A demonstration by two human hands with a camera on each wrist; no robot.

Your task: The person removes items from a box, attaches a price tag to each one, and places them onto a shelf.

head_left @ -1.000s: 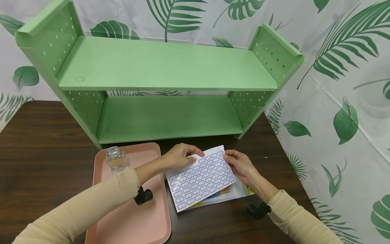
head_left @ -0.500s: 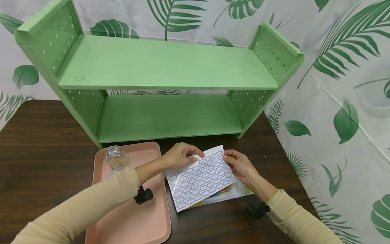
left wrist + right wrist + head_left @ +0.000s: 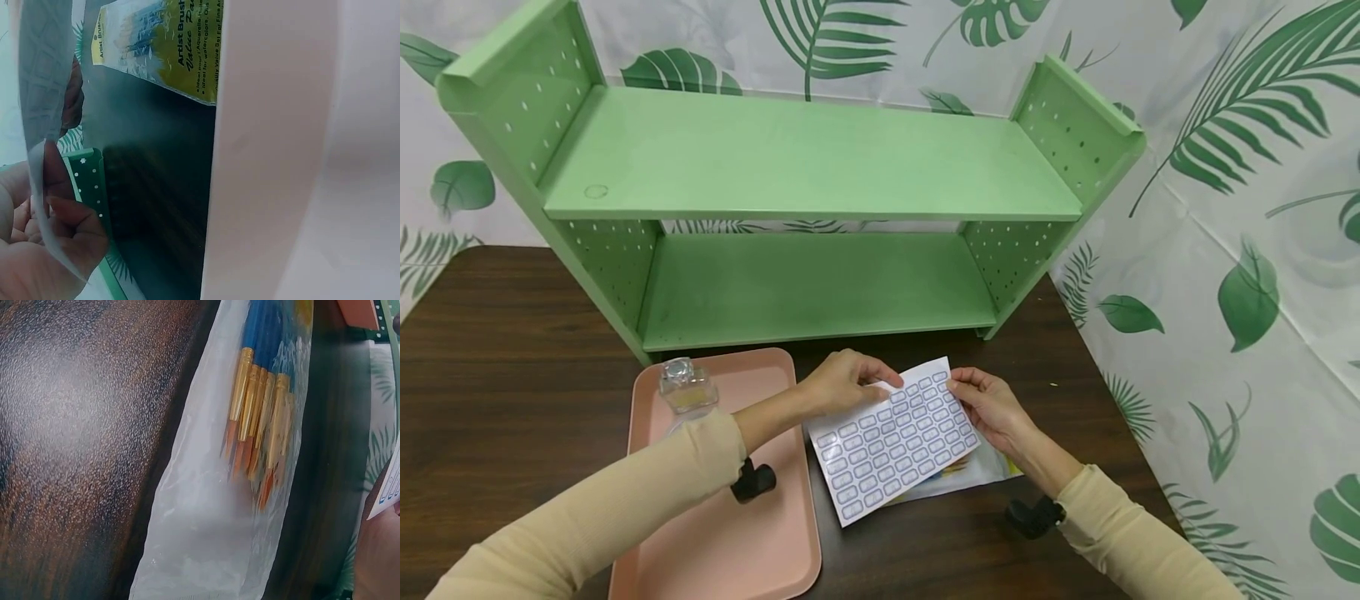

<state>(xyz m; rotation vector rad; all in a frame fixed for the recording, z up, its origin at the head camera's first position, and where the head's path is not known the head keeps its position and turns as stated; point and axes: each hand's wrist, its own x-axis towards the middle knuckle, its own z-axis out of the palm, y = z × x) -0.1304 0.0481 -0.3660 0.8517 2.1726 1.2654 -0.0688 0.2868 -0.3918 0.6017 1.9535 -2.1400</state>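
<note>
My left hand [image 3: 848,383] pinches the upper left edge of a white sheet of labels [image 3: 887,442], printed with rows of blue-outlined boxes. At the sheet's right corner, my right hand [image 3: 992,408] pinches it between thumb and fingers. The sheet is held tilted, raised over a clear plastic pack of paintbrushes [image 3: 265,394] that lies on the dark table. In the head view the sheet hides most of this pack. The left wrist view shows the left hand's thumb and fingers [image 3: 78,219] on either side of the sheet, and the pack's yellow "Artist Brush" label beyond.
A pink tray [image 3: 752,533] lies to the left, partly under my left forearm. On it stands a glass bottle [image 3: 687,387] with yellowish liquid. A green two-tier shelf [image 3: 820,287] stands behind on the dark wooden table [image 3: 497,358]. A leaf-patterned sheet [image 3: 1240,275] covers the walls.
The label sheet has tilted slightly, its lower left corner shifting a little down and to the right. Both hands keep their hold and stay almost in place.
</note>
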